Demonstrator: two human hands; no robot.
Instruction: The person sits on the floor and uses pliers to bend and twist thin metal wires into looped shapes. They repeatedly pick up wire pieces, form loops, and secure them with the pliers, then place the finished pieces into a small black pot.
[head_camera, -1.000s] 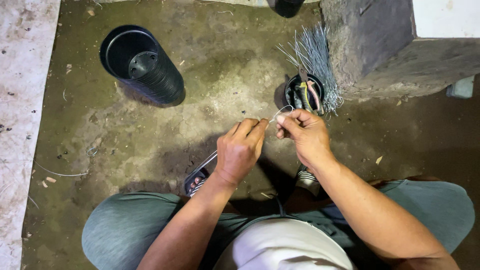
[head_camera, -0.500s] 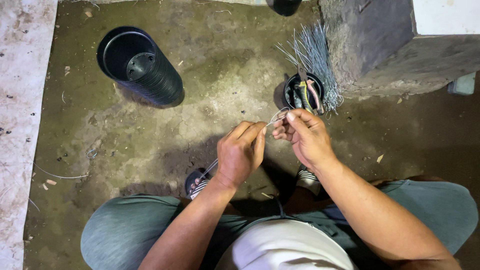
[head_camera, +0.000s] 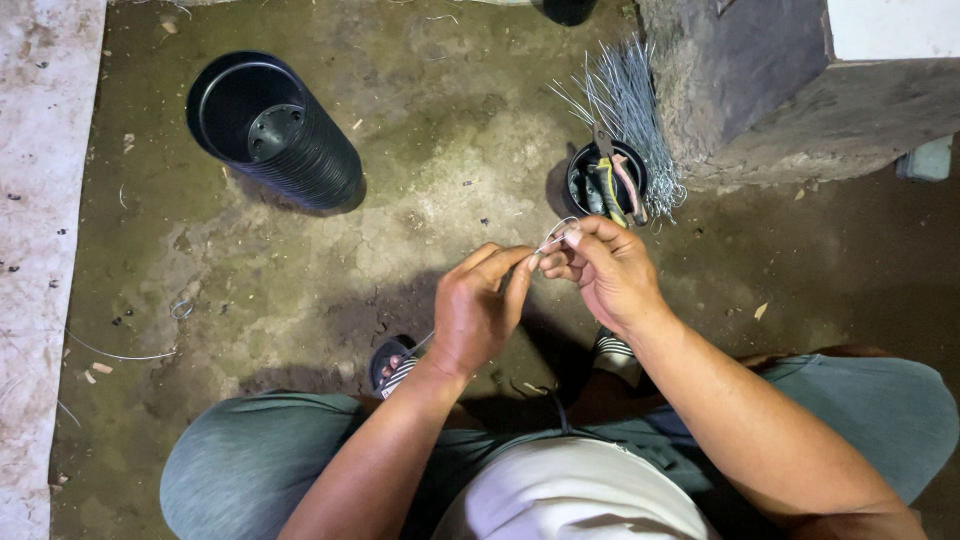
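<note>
- We held a thin length of wire (head_camera: 553, 236) between both our hands, low over the dirty concrete floor (head_camera: 420, 180), in front of our knees.
- Our left hand (head_camera: 480, 305) was clenched on the wire, thumb and forefinger pinching it close to the bent end, the other fingers curled in.
- Our right hand (head_camera: 607, 272) pinched the same wire from the other side, its fingertips nearly touching those of the left; the wire made a small loop just above them.
- The rest of the wire ran down and to the left, passing behind the left hand toward our sandalled foot (head_camera: 392, 363); it was too thin for us to follow all the way.
- Just beyond the right hand stood a small black pot (head_camera: 580, 175) with pliers (head_camera: 612, 185) in it, their handles yellow and pink.
- A bundle of cut wires (head_camera: 630, 110) fanned out behind that pot, leaning against a rough concrete block (head_camera: 760, 90).
- Well apart to the left lay a stack of black plastic pots (head_camera: 275, 130), tipped on its side with the open mouth toward us.
- A stray wire piece (head_camera: 110, 352) lay on the floor at far left, near a pale strip of paving (head_camera: 40, 200).
</note>
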